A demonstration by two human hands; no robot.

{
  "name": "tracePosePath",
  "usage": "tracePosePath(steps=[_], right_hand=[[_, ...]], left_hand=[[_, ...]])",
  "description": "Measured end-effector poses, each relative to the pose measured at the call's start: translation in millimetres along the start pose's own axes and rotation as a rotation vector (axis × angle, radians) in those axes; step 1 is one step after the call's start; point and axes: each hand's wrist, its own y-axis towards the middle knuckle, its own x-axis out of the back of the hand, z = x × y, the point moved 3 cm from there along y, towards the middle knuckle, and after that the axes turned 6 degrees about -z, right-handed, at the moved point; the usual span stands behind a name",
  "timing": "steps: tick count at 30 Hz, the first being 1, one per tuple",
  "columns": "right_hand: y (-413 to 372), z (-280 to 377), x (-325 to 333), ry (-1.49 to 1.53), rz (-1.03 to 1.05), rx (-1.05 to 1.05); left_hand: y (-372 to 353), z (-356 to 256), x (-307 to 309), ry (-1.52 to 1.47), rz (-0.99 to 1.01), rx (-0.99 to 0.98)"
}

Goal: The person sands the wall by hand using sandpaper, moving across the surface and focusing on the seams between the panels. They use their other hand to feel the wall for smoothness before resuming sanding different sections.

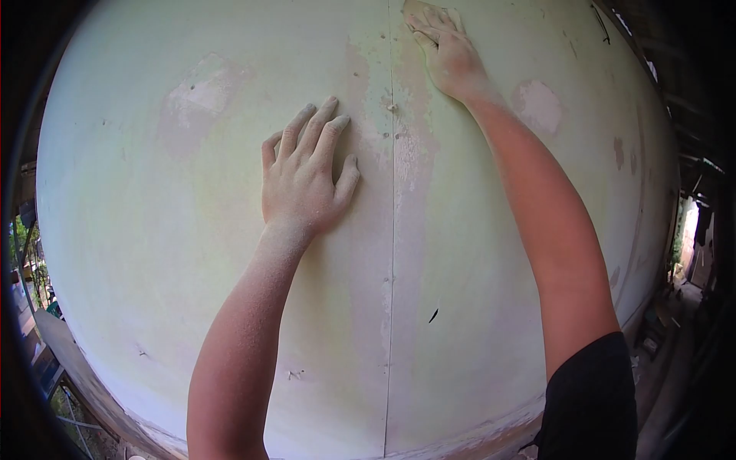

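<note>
A large pale green panel surface [322, 368] fills most of the view, with a thin vertical seam [389, 322] down its middle. My left hand [307, 165], coated in pale dust, rests on the panel left of the seam, its fingers spread and nothing in them. Up at the top edge, right of the seam, my right hand [452, 57] presses a tan sheet that looks like sandpaper [415, 9] against the surface. Part of that sheet lies hidden under the fingers. Whitish filler patches [538, 106] and small screw-like spots mark the panel near both hands.
Another dusty patch [201, 90] shows at the upper left. A small dark mark [433, 315] sits low, right of the seam. Cluttered items [659, 322] stand beyond the panel's right edge, and a board or ledge [69, 345] runs along the lower left.
</note>
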Motion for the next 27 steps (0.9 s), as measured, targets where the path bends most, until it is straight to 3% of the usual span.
tracePosePath(steps=[2, 4, 9, 12, 15, 17, 21, 23, 27], right_hand=[[-10, -2, -9, 0.022, -0.022, -0.018], [-48, 27, 13, 0.245, 0.075, -0.037], [-169, 41, 81, 0.190, 0.237, 0.079], [-167, 24, 87, 0.172, 0.314, 0.230], [-105, 1, 65, 0.121, 0.215, 0.175], [-67, 3, 55, 0.114, 0.117, -0.086], [-88, 23, 43, 0.190, 0.113, -0.107], [-132, 44, 59, 0.260, 0.185, 0.092], [-163, 56, 85, 0.133, 0.249, 0.201]], left_hand=[[-3, -1, 0, -0.003, 0.000, 0.002], [-1, -1, 0, 0.007, 0.004, -0.003], [-4, -2, 0, -0.006, 0.010, -0.013], [-2, 0, 0, -0.009, -0.004, 0.000], [-1, -1, 1, -0.010, 0.000, 0.000], [-2, -1, 0, -0.012, 0.016, 0.002], [-3, 0, 0, 0.004, -0.008, -0.007], [-2, -2, 0, -0.005, -0.011, -0.017], [-3, 0, 0, -0.010, 0.001, -0.005]])
